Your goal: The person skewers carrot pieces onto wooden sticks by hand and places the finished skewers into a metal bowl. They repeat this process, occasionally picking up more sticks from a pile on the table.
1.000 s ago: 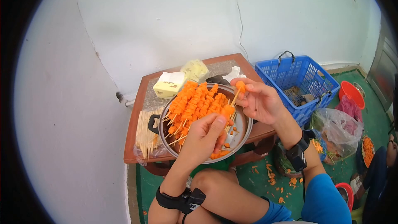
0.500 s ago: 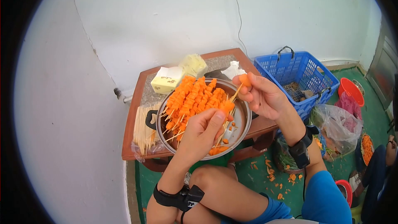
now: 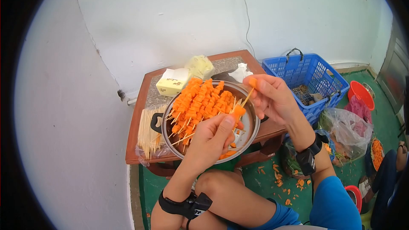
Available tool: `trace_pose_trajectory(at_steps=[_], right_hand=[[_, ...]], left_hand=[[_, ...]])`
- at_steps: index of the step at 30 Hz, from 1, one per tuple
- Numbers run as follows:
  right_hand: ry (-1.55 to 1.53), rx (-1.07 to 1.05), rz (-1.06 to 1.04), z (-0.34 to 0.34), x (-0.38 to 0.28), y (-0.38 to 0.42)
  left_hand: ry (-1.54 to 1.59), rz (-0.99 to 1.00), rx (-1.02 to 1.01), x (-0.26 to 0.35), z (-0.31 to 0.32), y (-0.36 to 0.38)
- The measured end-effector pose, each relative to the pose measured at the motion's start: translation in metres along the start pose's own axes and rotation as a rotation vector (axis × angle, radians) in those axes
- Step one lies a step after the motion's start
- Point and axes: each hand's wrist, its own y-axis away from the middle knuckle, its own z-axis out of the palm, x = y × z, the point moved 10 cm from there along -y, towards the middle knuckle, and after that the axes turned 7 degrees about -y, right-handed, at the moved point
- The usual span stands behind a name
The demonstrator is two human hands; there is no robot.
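My left hand (image 3: 213,138) is closed around a wooden skewer with orange carrot pieces (image 3: 238,111) on it, over the right side of a steel pan. The skewer's bare tip (image 3: 247,97) points up and to the right. Between the thumb and fingers of my right hand (image 3: 272,96) is a carrot slice (image 3: 253,82), at the skewer's tip. Finished carrot skewers (image 3: 198,102) lie heaped in the steel pan (image 3: 252,135), and a few loose carrot pieces show at its bottom.
Bare wooden skewers (image 3: 147,134) lie in plastic on the table's left, and a tissue box (image 3: 172,81) stands behind the pan. A blue basket (image 3: 313,66) is right of the table. Carrot scraps (image 3: 279,179) litter the green floor. Another person's leg (image 3: 385,183) shows at far right.
The carrot slice in my right hand has shifted slightly and sits against the skewer's tip. My left hand has moved a little to the right and down with the skewer.
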Motion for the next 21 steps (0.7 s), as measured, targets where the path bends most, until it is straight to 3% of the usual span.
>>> trace_pose_trajectory(at_steps=[2, 6, 10, 12, 13, 18, 19, 21], right_hand=[[0.24, 0.01, -0.092, 0.004, -0.013, 0.003], [0.37, -0.042, -0.088, 0.01, -0.018, 0.005], [0.312, -0.037, -0.064, 0.01, -0.015, 0.006], [0.294, -0.016, -0.045, 0.011, -0.01, 0.006], [0.281, 0.034, -0.068, 0.011, -0.011, 0.007], [0.253, 0.068, -0.13, 0.021, -0.015, 0.01], [0.21, -0.006, -0.077, 0.027, -0.012, 0.01], [0.168, -0.083, -0.028, 0.035, -0.008, 0.011]], left_hand=[[0.083, -0.052, -0.051, 0.0, 0.006, 0.003], [0.387, -0.215, -0.211, -0.007, 0.022, 0.011], [0.143, -0.062, -0.131, -0.001, 0.016, 0.005], [-0.972, 0.693, 0.463, 0.063, -0.002, 0.026], [-0.974, 0.691, 0.466, 0.062, -0.003, 0.027], [-0.201, 0.137, 0.075, 0.02, -0.002, 0.008], [-0.203, 0.145, 0.073, 0.025, -0.007, 0.01], [0.645, -0.284, -0.469, 0.006, 0.036, 0.028]])
